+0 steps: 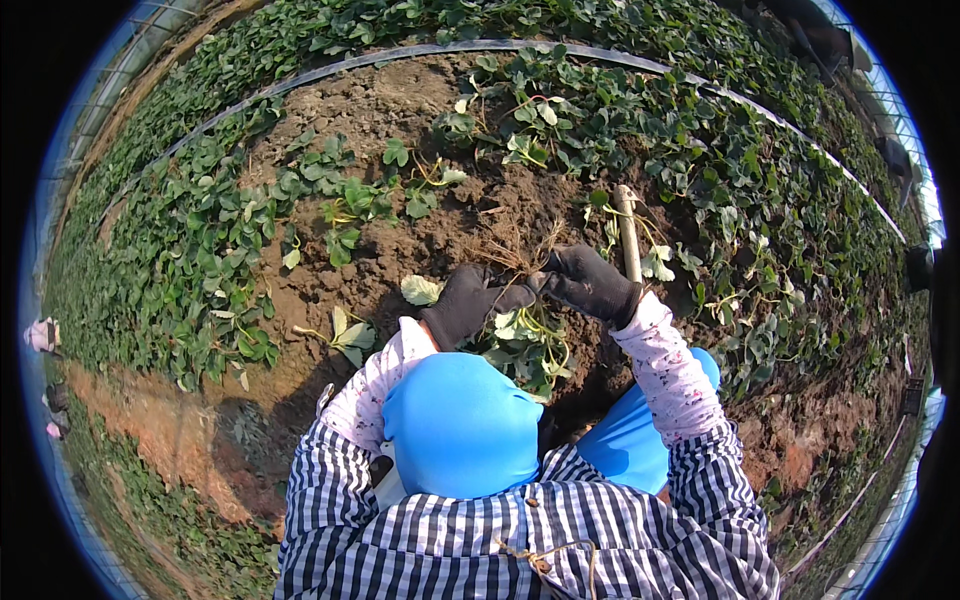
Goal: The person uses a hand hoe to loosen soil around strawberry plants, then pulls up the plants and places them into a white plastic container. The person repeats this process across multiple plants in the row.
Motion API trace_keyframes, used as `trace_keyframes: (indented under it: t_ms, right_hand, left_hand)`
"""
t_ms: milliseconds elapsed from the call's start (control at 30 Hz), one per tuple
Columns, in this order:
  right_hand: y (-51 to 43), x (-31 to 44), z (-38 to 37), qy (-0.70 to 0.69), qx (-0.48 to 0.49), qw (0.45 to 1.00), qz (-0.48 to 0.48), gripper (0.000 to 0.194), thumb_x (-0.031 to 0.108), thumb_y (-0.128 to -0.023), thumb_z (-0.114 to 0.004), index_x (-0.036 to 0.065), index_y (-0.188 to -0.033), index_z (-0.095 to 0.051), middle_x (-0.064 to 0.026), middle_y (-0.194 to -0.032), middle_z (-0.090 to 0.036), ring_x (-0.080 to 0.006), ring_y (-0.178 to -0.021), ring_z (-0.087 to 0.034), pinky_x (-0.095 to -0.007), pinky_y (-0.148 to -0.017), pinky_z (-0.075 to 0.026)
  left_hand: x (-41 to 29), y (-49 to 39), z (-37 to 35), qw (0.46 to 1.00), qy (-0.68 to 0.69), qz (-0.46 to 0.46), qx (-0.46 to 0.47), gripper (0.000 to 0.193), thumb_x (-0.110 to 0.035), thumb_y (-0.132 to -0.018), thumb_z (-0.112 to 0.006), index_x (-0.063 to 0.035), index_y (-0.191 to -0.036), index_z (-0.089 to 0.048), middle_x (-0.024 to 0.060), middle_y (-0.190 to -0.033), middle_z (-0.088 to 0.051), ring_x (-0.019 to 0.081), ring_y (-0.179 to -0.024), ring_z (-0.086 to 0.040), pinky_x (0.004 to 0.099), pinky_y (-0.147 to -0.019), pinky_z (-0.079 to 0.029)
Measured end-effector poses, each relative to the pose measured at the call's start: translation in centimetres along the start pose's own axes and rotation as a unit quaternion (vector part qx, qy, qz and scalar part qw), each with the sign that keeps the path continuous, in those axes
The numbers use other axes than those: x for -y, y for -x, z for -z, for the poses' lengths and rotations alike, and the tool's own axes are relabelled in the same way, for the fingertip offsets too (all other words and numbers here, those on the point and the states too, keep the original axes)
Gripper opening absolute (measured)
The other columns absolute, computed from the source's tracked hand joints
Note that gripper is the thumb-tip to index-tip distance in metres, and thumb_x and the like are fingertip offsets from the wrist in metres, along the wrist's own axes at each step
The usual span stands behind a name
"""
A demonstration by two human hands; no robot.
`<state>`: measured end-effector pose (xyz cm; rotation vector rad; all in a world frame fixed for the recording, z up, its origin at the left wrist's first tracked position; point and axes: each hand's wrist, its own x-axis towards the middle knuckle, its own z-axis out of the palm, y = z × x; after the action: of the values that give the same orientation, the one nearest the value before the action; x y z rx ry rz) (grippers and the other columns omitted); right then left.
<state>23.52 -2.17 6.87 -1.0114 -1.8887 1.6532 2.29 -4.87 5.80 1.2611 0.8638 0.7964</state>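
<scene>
My left hand, in a dark glove, is closed on a small leafy plant with bare brown roots. Beside it, my right hand, also gloved, pinches the same plant near where roots and stems meet. The roots point away from me, and pale green leaves hang below my hands, above my knees. A tool's wooden handle stands out of the soil just beyond my right wrist; its other end is hidden. A loose leafy sprig lies on the soil to the left.
Dug, crumbly soil spreads ahead, with leafy plants lying on it. Dense green rows grow on both sides. A pale hose or strip arcs across the far side. Other people show at the picture's left rim.
</scene>
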Motion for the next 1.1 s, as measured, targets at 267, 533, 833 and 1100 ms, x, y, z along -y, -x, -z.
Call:
trace_keyframes:
  t_ms: [267,533,833,1100]
  right_hand:
    - [-1.3,3.3,1.2,0.384,0.064,0.921,0.018,0.032,0.032,-0.083,-0.057,0.0,-0.085,-0.053,-0.0195,-0.078,-0.055,-0.0372,-0.079,-0.057,-0.0447,-0.067,-0.045]
    - [-2.3,2.4,1.2,0.538,0.055,0.836,0.098,0.024,0.022,-0.077,-0.058,-0.001,-0.084,-0.055,-0.0187,-0.078,-0.056,-0.0337,-0.075,-0.06,-0.0429,-0.067,-0.048]
    - [2.5,1.0,10.0,0.499,-0.038,0.865,-0.017,0.022,0.021,-0.078,-0.062,0.001,-0.084,-0.055,-0.0174,-0.07,-0.057,-0.0393,-0.069,-0.057,-0.0444,-0.06,-0.046]
    - [5.6,-2.0,6.8,0.424,0.119,0.892,-0.097,0.034,0.026,-0.082,-0.062,0.001,-0.101,-0.049,-0.0169,-0.087,-0.058,-0.0319,-0.078,-0.06,-0.0395,-0.069,-0.048]
  left_hand:
    - [4.0,-1.5,0.8,0.991,-0.074,0.094,-0.059,0.045,-0.044,-0.063,-0.076,-0.0015,-0.061,-0.06,0.0021,-0.052,-0.052,0.0092,-0.049,-0.045,0.0304,-0.045,-0.038]
    - [2.1,-2.3,1.1,0.971,-0.156,0.173,-0.051,0.057,-0.054,-0.062,-0.071,-0.0014,-0.057,-0.052,0.0034,-0.049,-0.046,0.0123,-0.043,-0.039,0.0343,-0.041,-0.033]
    - [-0.8,-0.4,6.0,0.991,0.111,0.012,0.068,0.025,-0.023,-0.081,-0.063,0.0018,-0.085,-0.063,0.0125,-0.09,-0.062,0.0223,-0.086,-0.059,0.0372,-0.077,-0.048]
    - [-0.8,0.1,8.0,0.844,0.497,0.141,0.145,0.037,-0.019,-0.087,-0.048,0.006,-0.115,-0.051,0.0199,-0.109,-0.059,0.0314,-0.114,-0.051,0.0395,-0.091,-0.047]
